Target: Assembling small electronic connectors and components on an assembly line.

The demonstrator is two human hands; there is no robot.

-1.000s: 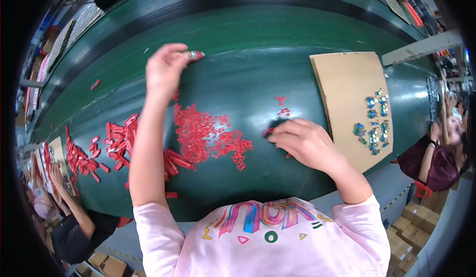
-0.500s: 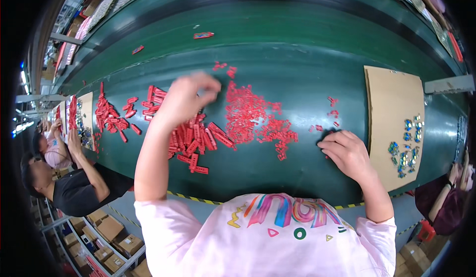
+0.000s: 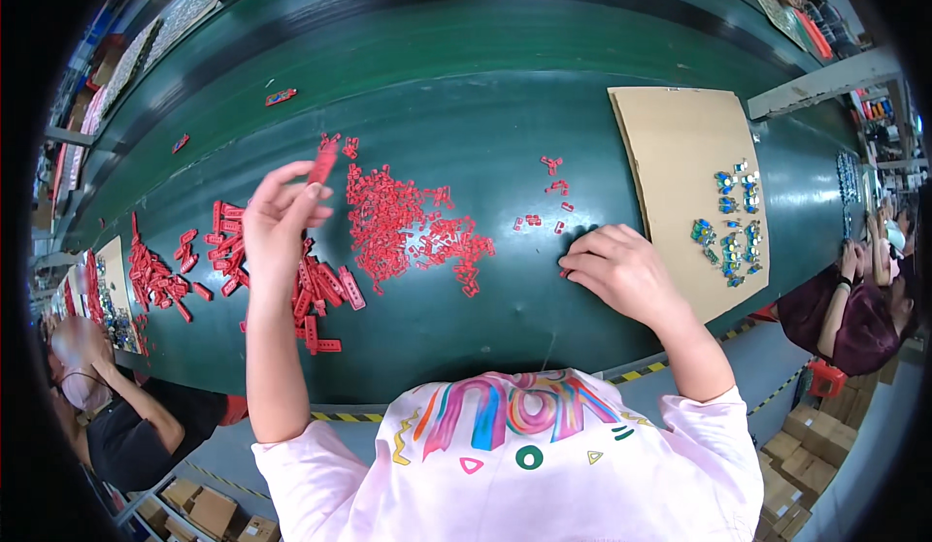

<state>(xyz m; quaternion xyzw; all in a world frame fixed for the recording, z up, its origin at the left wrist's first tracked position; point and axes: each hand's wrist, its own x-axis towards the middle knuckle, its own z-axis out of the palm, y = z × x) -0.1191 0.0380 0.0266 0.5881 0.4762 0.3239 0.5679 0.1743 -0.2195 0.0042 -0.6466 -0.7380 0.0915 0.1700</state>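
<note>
My left hand [image 3: 282,214] is raised and closed on a long red plastic casing [image 3: 324,162], which points upward from between thumb and fingers. Below my left wrist lies a heap of similar red casings [image 3: 313,285], some with a row of holes. A pile of small red plastic pieces [image 3: 388,222] spreads over the belt between my hands. Low over the belt on the right, my right hand [image 3: 621,268] has its fingers bent together, with a small red piece [image 3: 565,272] at the tips. Several loose small red pieces [image 3: 556,188] lie just beyond it.
A cardboard sheet [image 3: 670,144] at right carries small blue-and-metal parts [image 3: 728,236]. More red casings [image 3: 155,275] lie farther left. Two blue-and-red items [image 3: 281,98] rest on the far green strip. Co-workers sit at left [image 3: 146,430] and right [image 3: 825,304].
My left hand has lifted, and a red casing now shows in its grip. My right hand stays low near the loose pieces. The whole view has shifted, with the belt's contents appearing farther left.
</note>
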